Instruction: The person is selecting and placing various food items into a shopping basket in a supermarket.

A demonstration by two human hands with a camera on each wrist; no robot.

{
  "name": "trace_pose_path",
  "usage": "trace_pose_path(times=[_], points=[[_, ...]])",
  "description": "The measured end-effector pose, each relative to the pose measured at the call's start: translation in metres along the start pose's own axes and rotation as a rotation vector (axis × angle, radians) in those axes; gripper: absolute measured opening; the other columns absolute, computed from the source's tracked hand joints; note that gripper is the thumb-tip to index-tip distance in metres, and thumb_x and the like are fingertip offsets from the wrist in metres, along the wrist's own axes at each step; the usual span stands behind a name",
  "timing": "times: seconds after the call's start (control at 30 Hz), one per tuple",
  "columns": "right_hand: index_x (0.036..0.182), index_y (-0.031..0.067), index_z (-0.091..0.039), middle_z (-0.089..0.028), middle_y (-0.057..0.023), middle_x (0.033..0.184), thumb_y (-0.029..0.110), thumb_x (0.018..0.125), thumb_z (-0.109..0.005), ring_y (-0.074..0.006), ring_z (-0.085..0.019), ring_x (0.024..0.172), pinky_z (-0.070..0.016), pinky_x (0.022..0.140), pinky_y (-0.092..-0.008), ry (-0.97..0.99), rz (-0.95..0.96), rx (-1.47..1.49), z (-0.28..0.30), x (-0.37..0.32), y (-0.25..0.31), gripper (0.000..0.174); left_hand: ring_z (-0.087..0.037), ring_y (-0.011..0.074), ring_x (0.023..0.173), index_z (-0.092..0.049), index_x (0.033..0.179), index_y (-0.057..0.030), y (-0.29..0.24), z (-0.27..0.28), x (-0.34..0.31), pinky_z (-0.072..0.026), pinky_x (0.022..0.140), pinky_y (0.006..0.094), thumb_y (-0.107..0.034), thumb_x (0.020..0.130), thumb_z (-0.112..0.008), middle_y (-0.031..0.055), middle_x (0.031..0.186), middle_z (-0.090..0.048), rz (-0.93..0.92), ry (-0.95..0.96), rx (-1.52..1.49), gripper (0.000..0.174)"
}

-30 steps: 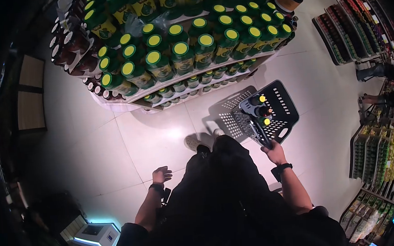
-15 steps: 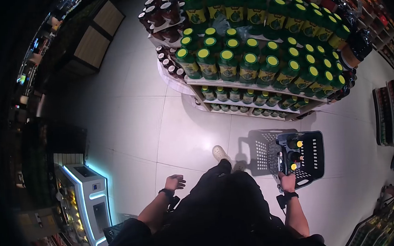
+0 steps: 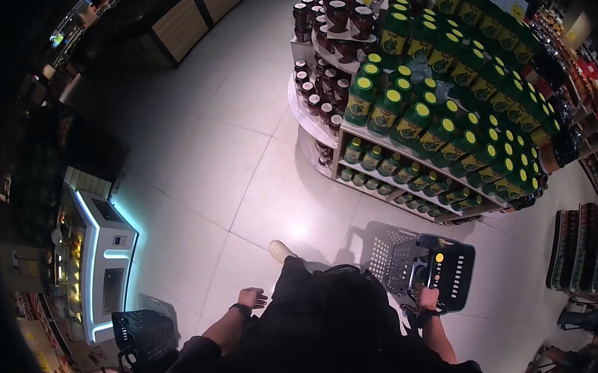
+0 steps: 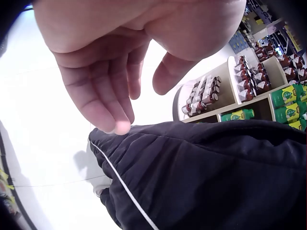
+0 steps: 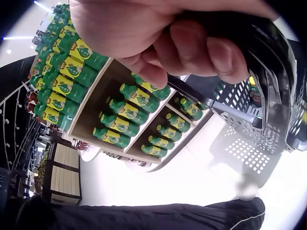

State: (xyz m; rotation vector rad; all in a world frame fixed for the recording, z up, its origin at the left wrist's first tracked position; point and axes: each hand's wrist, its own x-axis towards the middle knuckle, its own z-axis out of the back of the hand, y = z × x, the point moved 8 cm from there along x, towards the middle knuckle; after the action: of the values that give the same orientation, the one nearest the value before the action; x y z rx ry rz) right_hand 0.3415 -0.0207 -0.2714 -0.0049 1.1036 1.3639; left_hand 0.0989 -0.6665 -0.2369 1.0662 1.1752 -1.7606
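My right hand (image 3: 428, 298) grips the black handle (image 5: 259, 43) of a dark shopping basket (image 3: 465, 268), fingers curled round it in the right wrist view. Inside the perforated basket stand a few bottles, among them a yellow-capped bottle (image 3: 440, 258). Beside my left thigh hangs my left hand (image 3: 252, 298), holding nothing; in the left wrist view its fingers (image 4: 91, 96) are loosely bent above the dark trousers (image 4: 201, 163). Ahead to the right, green bottles (image 3: 439, 129) with yellow caps fill a tiered display shelf (image 3: 379, 139).
Dark jars (image 3: 337, 17) with pale lids line the display's rounded end. At left stands a lit white counter (image 3: 114, 269), with another basket (image 3: 125, 327) near it. Wood-panelled bins (image 3: 177, 32) are at the back, stocked shelves (image 3: 570, 251) at far right.
The view has swung left, so the bottle display has shifted right and the lit counter shows more fully. I have stepped on, the basket moving along with my right hand; my left hand stays empty.
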Motion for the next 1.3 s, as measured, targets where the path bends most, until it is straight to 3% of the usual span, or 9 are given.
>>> trace_pose_path(times=[0.17, 0.47, 0.73, 0.93, 0.97, 1.07, 1.13, 1.23, 1.3], points=[[0.060, 0.0031, -0.053, -0.045, -0.0038, 0.049, 0.016, 0.076, -0.071, -0.0191, -0.043, 0.035, -0.0284, 0.036, -0.0377, 0.050, 0.069, 0.018, -0.054, -0.018, -0.002, 0.027, -0.071, 0.0292, 0.072, -0.064, 0.113, 0.0043, -0.024, 0.076, 0.041, -0.0608, 0.063, 0.0406, -0.011, 0.092, -0.060, 0.0224, 0.097, -0.072, -0.043, 0.043, -0.059, 0.027], [0.069, 0.0027, -0.053, -0.043, -0.0044, 0.049, 0.015, 0.078, -0.070, -0.0186, -0.040, 0.034, -0.0273, 0.035, -0.0375, 0.046, -0.159, 0.120, -0.143, -0.137, 0.087, 0.023, -0.070, 0.0271, 0.067, -0.063, 0.113, 0.0048, -0.112, 0.235, 0.093, -0.0595, 0.057, 0.0373, -0.009, 0.092, -0.057, 0.0195, 0.089, -0.072, -0.098, -0.060, -0.091, 0.025], [0.064, 0.0029, -0.063, -0.051, -0.0046, 0.050, 0.018, 0.085, -0.067, -0.0205, -0.049, 0.037, -0.0376, 0.037, -0.0360, 0.232, -0.042, 0.209, -0.237, -0.177, 0.104, 0.026, -0.070, 0.0254, 0.068, -0.062, 0.116, 0.0039, -0.190, 0.239, 0.147, -0.0594, 0.059, 0.0366, -0.010, 0.093, -0.058, 0.0174, 0.091, -0.072, -0.157, 0.047, -0.067, 0.027], [0.065, 0.0069, -0.059, -0.053, -0.0028, 0.054, 0.013, 0.078, -0.075, -0.0153, -0.047, 0.040, -0.0341, 0.039, -0.0337, 0.323, -0.193, 0.202, -0.293, -0.231, 0.206, 0.021, -0.071, 0.0245, 0.070, -0.062, 0.117, 0.0039, -0.252, 0.240, 0.175, -0.0592, 0.062, 0.0357, -0.014, 0.096, -0.060, 0.0169, 0.094, -0.072, -0.187, 0.144, -0.010, 0.028], [0.068, 0.0053, -0.060, -0.055, -0.0037, 0.056, 0.015, 0.077, -0.076, -0.0160, -0.048, 0.040, -0.0352, 0.039, -0.0336, 0.343, -0.209, 0.270, -0.308, -0.204, 0.179, 0.021, -0.071, 0.0253, 0.070, -0.062, 0.118, 0.0037, -0.262, 0.248, 0.182, -0.0594, 0.063, 0.0366, -0.012, 0.095, -0.059, 0.0173, 0.094, -0.072, -0.178, 0.143, -0.002, 0.028], [0.075, 0.0020, -0.063, -0.061, -0.0067, 0.064, 0.019, 0.077, -0.077, -0.0199, -0.056, 0.049, -0.0441, 0.047, -0.0362, 0.139, -0.228, 0.131, -0.337, -0.191, 0.163, 0.022, -0.071, 0.0251, 0.067, -0.063, 0.117, 0.0037, -0.293, 0.279, 0.200, -0.0594, 0.060, 0.0368, -0.009, 0.093, -0.058, 0.0179, 0.091, -0.072, -0.121, 0.088, 0.026, 0.028], [0.089, -0.0074, -0.067, -0.069, -0.0131, 0.082, 0.017, 0.071, -0.079, -0.0257, -0.067, 0.076, -0.0533, 0.070, -0.0407, 0.027, -0.211, 0.010, -0.344, -0.179, 0.136, 0.033, -0.072, 0.0301, 0.073, -0.062, 0.116, 0.0040, -0.314, 0.303, 0.212, -0.0609, 0.066, 0.0416, -0.010, 0.093, -0.056, 0.0204, 0.094, -0.072, -0.070, 0.075, 0.034, 0.027], [0.093, -0.0101, -0.067, -0.071, -0.0149, 0.087, 0.015, 0.069, -0.079, -0.0261, -0.069, 0.079, -0.0531, 0.071, -0.0410, 0.054, -0.036, -0.061, -0.362, -0.199, 0.170, 0.037, -0.072, 0.0337, 0.080, -0.059, 0.120, 0.0063, -0.357, 0.330, 0.219, -0.0618, 0.071, 0.0443, -0.014, 0.093, -0.058, 0.0243, 0.100, -0.071, -0.006, 0.049, 0.097, 0.034], [0.094, -0.0104, -0.068, -0.072, -0.0156, 0.089, 0.014, 0.068, -0.078, -0.0263, -0.070, 0.081, -0.0533, 0.072, -0.0406, -0.062, -0.249, -0.043, -0.370, -0.236, 0.217, 0.037, -0.072, 0.0337, 0.081, -0.059, 0.120, 0.0062, -0.401, 0.340, 0.228, -0.0618, 0.071, 0.0440, -0.015, 0.093, -0.058, 0.0241, 0.100, -0.071, -0.032, 0.039, 0.122, 0.034]])
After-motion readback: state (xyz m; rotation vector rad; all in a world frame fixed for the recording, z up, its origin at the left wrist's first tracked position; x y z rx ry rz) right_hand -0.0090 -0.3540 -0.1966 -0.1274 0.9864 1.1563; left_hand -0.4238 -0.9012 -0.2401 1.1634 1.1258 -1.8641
